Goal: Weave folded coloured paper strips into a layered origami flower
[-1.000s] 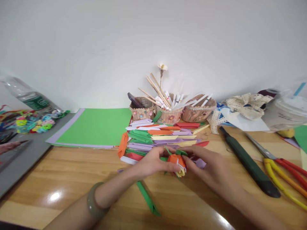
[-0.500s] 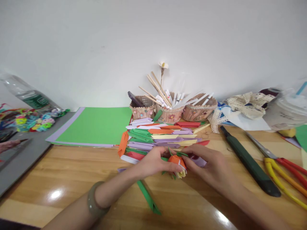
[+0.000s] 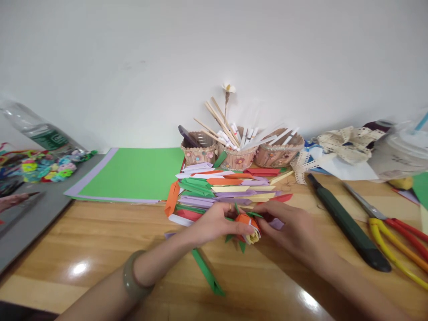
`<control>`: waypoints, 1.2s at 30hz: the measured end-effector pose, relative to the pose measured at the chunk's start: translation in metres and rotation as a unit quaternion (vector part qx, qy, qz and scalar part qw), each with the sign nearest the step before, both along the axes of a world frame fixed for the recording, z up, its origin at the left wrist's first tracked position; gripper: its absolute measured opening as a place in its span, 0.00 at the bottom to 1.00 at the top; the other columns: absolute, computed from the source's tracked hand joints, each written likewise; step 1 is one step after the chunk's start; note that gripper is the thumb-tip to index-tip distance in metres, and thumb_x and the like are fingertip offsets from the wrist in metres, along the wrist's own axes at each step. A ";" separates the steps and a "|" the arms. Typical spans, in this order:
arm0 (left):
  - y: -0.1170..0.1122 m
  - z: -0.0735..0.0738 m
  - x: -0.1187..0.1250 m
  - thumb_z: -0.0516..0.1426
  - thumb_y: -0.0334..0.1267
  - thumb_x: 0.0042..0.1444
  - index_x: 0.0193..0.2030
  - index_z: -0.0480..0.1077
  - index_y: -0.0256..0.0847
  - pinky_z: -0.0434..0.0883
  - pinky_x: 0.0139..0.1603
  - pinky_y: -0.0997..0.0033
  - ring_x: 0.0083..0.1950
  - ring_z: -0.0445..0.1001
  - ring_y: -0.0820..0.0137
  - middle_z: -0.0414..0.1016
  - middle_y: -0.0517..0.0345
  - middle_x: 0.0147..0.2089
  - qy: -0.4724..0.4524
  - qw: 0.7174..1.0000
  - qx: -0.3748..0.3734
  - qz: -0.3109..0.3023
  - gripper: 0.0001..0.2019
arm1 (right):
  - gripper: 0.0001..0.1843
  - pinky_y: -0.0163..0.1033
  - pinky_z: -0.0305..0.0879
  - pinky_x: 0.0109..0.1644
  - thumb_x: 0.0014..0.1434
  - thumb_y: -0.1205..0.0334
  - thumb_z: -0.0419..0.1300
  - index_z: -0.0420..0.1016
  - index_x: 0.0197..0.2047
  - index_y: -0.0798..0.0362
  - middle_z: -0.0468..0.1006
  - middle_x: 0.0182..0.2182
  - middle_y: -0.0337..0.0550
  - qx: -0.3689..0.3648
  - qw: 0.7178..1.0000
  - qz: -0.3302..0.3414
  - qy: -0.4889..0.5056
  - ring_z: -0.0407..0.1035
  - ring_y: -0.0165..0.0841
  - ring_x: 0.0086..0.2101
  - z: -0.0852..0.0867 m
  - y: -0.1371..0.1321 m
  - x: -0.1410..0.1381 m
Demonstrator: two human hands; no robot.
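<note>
A folded paper flower (image 3: 244, 219), orange with a pale yellow frilled centre and green leaf tips, is gripped in my left hand (image 3: 216, 224). The left thumb lies across its orange side, and the fingers behind are partly hidden. At the flower's right side my right hand (image 3: 291, 224) is closed, its fingertips pinching a green paper leaf (image 3: 256, 214). Just beyond both hands lie several folded paper strips (image 3: 230, 189) in green, orange, white, purple, yellow and red. One green folded strip (image 3: 207, 273) rests on the wood nearer to me.
Decorated pots (image 3: 238, 160) with sticks and pens stand against the wall. Green and lilac paper sheets (image 3: 140, 174) lie left. To the right are a dark green cutter-like tool (image 3: 349, 225), scissors (image 3: 377, 218) and lace ribbon (image 3: 346, 145). Another person's hand (image 3: 13, 201) shows far left.
The flower has turned slightly between my hands, so its yellow centre and lower green leaf tips show more. Both hands keep their hold in nearly the same place.
</note>
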State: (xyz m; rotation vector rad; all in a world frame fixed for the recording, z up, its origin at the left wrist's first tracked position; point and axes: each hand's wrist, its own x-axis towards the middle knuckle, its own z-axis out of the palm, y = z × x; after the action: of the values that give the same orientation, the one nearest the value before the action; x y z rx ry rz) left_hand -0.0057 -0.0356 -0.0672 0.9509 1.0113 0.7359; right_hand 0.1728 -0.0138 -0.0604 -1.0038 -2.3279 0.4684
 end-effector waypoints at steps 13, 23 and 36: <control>-0.001 0.000 -0.001 0.66 0.40 0.36 0.37 0.71 0.37 0.66 0.39 0.72 0.36 0.69 0.72 0.73 0.58 0.34 0.016 0.999 0.041 -0.017 0.18 | 0.10 0.37 0.68 0.32 0.57 0.66 0.52 0.74 0.38 0.51 0.79 0.31 0.45 0.030 0.999 -0.012 -0.016 0.73 0.34 0.30 0.003 -0.002 0.002; -0.006 -0.006 0.001 0.63 0.33 0.42 0.49 0.66 0.41 0.62 0.55 0.64 0.53 0.66 0.64 0.69 0.52 0.51 0.202 0.928 0.301 0.090 0.25 | 0.21 0.33 0.55 0.18 0.57 0.48 0.48 0.67 0.21 0.52 0.67 0.15 0.38 -0.272 0.957 -0.064 0.082 0.61 0.28 0.17 0.029 -0.007 -0.001; -0.007 -0.019 -0.001 0.51 0.21 0.48 0.55 0.61 0.43 0.65 0.54 0.56 0.55 0.64 0.63 0.68 0.48 0.51 0.339 0.760 0.546 0.096 0.27 | 0.20 0.28 0.47 0.17 0.46 0.47 0.62 0.67 0.21 0.56 0.67 0.18 0.36 -0.543 0.807 -0.069 0.221 0.55 0.21 0.17 0.017 -0.006 -0.005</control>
State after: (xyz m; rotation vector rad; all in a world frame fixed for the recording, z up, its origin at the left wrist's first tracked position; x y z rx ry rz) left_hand -0.0069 -0.0431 -0.0858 2.2838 1.3035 1.2378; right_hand 0.1678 -0.0202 -0.0435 -1.3089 -1.4280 1.8632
